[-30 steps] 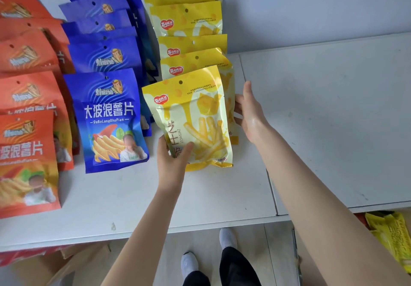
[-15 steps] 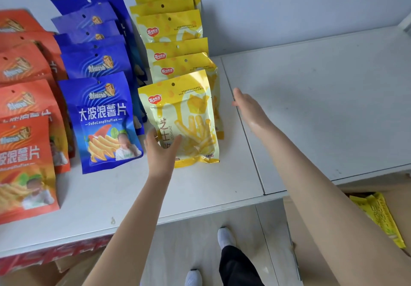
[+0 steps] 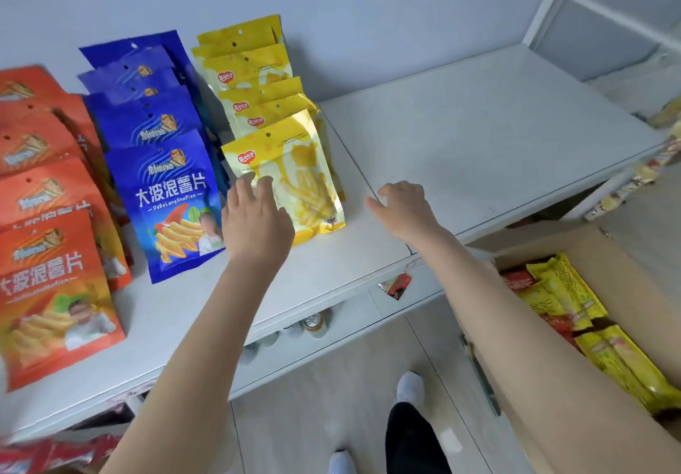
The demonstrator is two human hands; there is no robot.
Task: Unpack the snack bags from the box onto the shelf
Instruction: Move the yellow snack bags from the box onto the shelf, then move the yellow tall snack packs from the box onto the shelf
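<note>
Head view: the white shelf (image 3: 479, 134) runs from left to right across the scene.

1. Snack bags on the shelf stand in three rows, each running from near to far and leaning back:
   - orange bags (image 3: 48, 252) at the left;
   - blue bags (image 3: 147, 123) in the middle;
   - yellow bags (image 3: 254, 68) just right of the blue row.
2. The front yellow bag (image 3: 298, 179) stands nearest in its row, just beside the front blue bag (image 3: 173, 204). The right half of the shelf surface carries no bags.
3. The left hand (image 3: 254, 223) is raised in front of the front yellow bag with its fingers spread and straight. The fingertips overlap the lower left of the bag's face. Whether they actually touch it cannot be told. It grips nothing.
4. The right hand (image 3: 405, 208) hovers palm down over the near shelf edge, right of the yellow row and apart from it. Its fingers are loosely curled and hold nothing.
5. The cardboard box (image 3: 552, 249) sits at the near right, lower than the shelf. Yellow and red snack packs (image 3: 563, 296) lie inside it.
6. A can (image 3: 314, 322) lies on a lower level beneath the shelf edge.
</note>
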